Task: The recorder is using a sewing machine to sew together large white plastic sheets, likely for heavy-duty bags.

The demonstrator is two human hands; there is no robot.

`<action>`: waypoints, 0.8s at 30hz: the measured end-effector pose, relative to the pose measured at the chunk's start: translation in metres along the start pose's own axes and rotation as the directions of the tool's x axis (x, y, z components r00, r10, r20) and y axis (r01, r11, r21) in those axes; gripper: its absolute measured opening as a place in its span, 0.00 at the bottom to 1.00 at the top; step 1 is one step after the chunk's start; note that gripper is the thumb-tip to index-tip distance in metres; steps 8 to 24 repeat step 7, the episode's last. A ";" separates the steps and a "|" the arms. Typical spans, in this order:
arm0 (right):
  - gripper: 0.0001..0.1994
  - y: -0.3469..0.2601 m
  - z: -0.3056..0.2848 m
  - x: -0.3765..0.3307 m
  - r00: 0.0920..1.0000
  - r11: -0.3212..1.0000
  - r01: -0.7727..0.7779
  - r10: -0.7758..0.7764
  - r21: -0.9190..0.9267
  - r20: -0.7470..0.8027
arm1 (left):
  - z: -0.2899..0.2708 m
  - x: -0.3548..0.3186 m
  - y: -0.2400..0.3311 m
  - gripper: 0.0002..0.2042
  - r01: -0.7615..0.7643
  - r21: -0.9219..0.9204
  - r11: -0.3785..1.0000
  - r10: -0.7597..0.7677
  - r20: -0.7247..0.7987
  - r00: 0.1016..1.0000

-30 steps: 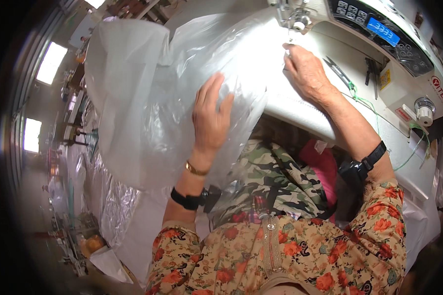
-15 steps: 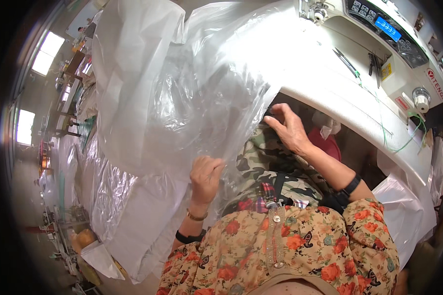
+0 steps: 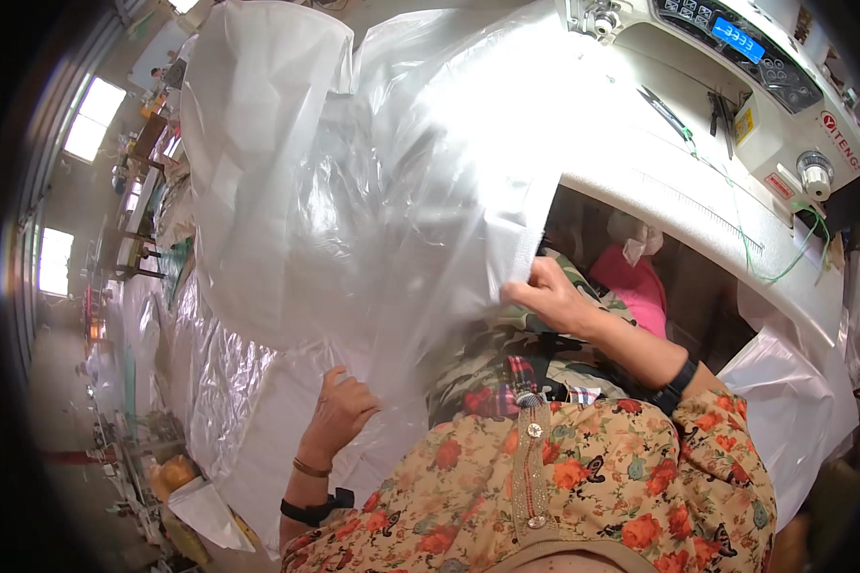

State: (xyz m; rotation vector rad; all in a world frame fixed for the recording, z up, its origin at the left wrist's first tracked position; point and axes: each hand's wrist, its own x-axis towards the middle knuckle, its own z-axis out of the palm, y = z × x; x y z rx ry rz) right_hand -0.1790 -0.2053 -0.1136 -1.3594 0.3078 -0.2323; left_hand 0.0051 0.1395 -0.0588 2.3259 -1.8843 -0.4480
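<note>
A large translucent plastic sheet (image 3: 354, 220) spreads over the left of the table and hangs down toward my lap. My right hand (image 3: 552, 296) pinches its edge near the table's front, over my camouflage-patterned trousers. Lower left, my left hand (image 3: 339, 411) is closed with the fingers curled in at the sheet's near part, thumb side up. Whether plastic is caught between those fingers is hard to make out. Behind the sheet, the white sewing machine (image 3: 784, 143) stands on the white table (image 3: 631, 143), its display lit blue.
Thread snips (image 3: 667, 113) and a dark slim tool (image 3: 721, 119) lie on the table by the machine. Green thread (image 3: 784, 277) trails over the table edge. More plastic sheeting (image 3: 784, 411) hangs at the right. Something pink (image 3: 631, 286) shows under the table.
My left hand has moved left and toward me. The right hand has come down toward me and now grips the sheet's edge, which has straightened beside it.
</note>
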 end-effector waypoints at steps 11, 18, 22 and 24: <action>0.21 0.002 -0.008 -0.026 0.981 0.981 -0.192 0.193 0.031 -0.018 | 0.003 -0.002 -0.016 0.06 0.074 0.088 0.993 -0.087 0.151 0.985; 0.21 0.002 -0.008 -0.026 0.981 0.981 -0.192 0.193 0.031 -0.018 | 0.003 -0.002 -0.016 0.06 0.074 0.088 0.993 -0.087 0.151 0.985; 0.21 0.002 -0.008 -0.026 0.981 0.981 -0.192 0.193 0.031 -0.018 | 0.003 -0.002 -0.016 0.06 0.074 0.088 0.993 -0.087 0.151 0.985; 0.21 0.002 -0.008 -0.026 0.981 0.981 -0.192 0.193 0.031 -0.018 | 0.003 -0.002 -0.016 0.06 0.074 0.088 0.993 -0.087 0.151 0.985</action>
